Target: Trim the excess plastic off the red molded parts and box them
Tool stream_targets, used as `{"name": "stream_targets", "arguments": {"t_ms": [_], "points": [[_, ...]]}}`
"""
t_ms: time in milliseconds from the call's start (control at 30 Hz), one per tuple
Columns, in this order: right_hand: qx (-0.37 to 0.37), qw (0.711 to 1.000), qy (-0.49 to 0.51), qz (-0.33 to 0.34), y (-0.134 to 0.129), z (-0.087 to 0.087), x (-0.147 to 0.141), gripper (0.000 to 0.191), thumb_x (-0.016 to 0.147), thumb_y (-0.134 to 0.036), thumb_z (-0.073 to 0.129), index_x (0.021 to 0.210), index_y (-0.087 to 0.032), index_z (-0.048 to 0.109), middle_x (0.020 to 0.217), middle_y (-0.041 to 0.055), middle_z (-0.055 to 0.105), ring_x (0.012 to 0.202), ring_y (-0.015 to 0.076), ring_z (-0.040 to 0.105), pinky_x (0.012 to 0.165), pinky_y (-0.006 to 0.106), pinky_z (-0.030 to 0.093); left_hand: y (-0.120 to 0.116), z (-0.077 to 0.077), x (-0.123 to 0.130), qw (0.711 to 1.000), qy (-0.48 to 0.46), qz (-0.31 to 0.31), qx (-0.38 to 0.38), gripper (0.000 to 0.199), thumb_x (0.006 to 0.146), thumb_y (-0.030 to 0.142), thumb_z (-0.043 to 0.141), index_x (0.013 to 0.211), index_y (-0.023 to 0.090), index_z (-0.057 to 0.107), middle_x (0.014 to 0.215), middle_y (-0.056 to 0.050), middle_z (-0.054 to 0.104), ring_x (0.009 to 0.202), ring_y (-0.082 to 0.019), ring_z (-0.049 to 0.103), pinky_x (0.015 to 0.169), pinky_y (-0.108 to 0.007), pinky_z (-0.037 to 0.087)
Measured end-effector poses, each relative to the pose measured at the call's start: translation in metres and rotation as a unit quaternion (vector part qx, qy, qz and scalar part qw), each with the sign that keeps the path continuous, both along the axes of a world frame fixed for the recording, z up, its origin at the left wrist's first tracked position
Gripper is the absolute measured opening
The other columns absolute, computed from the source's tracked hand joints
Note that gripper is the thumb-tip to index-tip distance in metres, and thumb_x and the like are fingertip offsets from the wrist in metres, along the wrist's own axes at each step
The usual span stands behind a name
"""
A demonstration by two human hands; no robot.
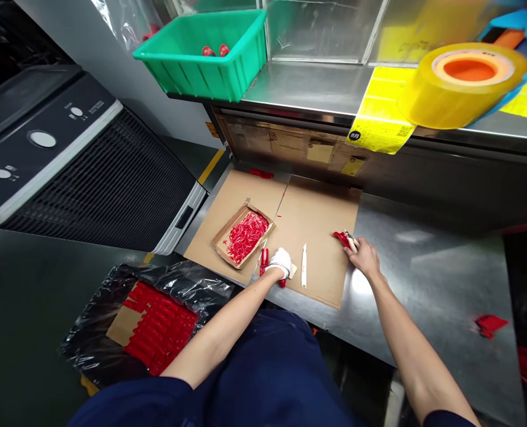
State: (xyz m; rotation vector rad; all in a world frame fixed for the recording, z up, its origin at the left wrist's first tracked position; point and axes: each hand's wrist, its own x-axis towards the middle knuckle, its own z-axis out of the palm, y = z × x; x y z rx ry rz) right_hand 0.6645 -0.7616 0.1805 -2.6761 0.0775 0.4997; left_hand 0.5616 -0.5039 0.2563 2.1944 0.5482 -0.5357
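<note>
My left hand (281,263), in a white glove, is closed low over the cardboard sheet (321,219); what its fingers hold is hidden. A shiny red plastic part (264,258) lies right beside it, and another bit of red (282,283) shows below the wrist. My bare right hand (364,256) grips pliers (353,242) with pale handles at the sheet's right edge. At their jaws is a red plastic piece (341,238); whether they pinch it I cannot tell. Between my hands lies a white knife-like tool (304,267).
A shallow cardboard box (225,252) of small red bits sits left on the sheet. One red piece (489,325) is on the metal table (418,273). Rows of red parts (160,323) fill a black-lined container. Above, a shelf holds a green bin (196,74) and tape roll (450,95).
</note>
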Motion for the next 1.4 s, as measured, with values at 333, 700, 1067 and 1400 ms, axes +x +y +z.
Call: {"name": "stream_targets", "arguments": {"t_ms": [333, 700, 1067, 1400], "points": [[0.297, 0.955, -0.026, -0.011, 0.06, 0.046, -0.073, 0.048, 0.08, -0.056, 0.064, 0.105, -0.018, 0.052, 0.096, 0.0069, 0.065, 0.083, 0.0184, 0.061, 0.076, 0.032, 0.051, -0.012, 0.005, -0.003, 0.968, -0.13, 0.091, -0.194, 0.014, 0.087, 0.028, 0.063, 0.093, 0.016, 0.06, 0.095, -0.008, 0.064, 0.096, -0.02, 0.061, 0.087, -0.028, 0.048], [0.357, 0.932, -0.012, 0.063, 0.126, 0.101, -0.122, 0.035, 0.08, -0.049, 0.064, 0.099, -0.02, 0.056, 0.082, 0.0011, 0.063, 0.07, 0.0166, 0.056, 0.067, 0.03, 0.046, 0.009, 0.023, -0.036, 0.937, -0.159, 0.145, -0.276, 0.019, 0.092, 0.037, 0.052, 0.087, 0.019, 0.052, 0.079, -0.003, 0.059, 0.072, -0.015, 0.058, 0.073, -0.03, 0.05], [0.397, 0.907, 0.003, 0.139, 0.162, 0.137, -0.104, 0.036, 0.076, -0.048, 0.071, 0.094, -0.021, 0.059, 0.08, 0.0003, 0.061, 0.071, 0.0161, 0.056, 0.067, 0.03, 0.046, 0.039, 0.061, -0.08, 0.917, -0.097, 0.098, -0.375, 0.025, 0.092, 0.04, 0.052, 0.095, 0.016, 0.055, 0.063, 0.001, 0.059, 0.046, -0.01, 0.054, 0.044, -0.021, 0.046], [0.467, 0.876, 0.029, 0.115, 0.196, 0.178, -0.151, 0.03, 0.086, -0.049, 0.062, 0.093, -0.021, 0.056, 0.082, 0.0, 0.057, 0.07, 0.0141, 0.054, 0.064, 0.028, 0.047, 0.098, 0.131, -0.116, 0.836, -0.302, 0.278, -0.364, 0.036, 0.081, 0.029, 0.074, 0.109, 0.015, 0.057, 0.097, -0.009, 0.073, 0.089, -0.017, 0.069, 0.085, -0.03, 0.054]]}}
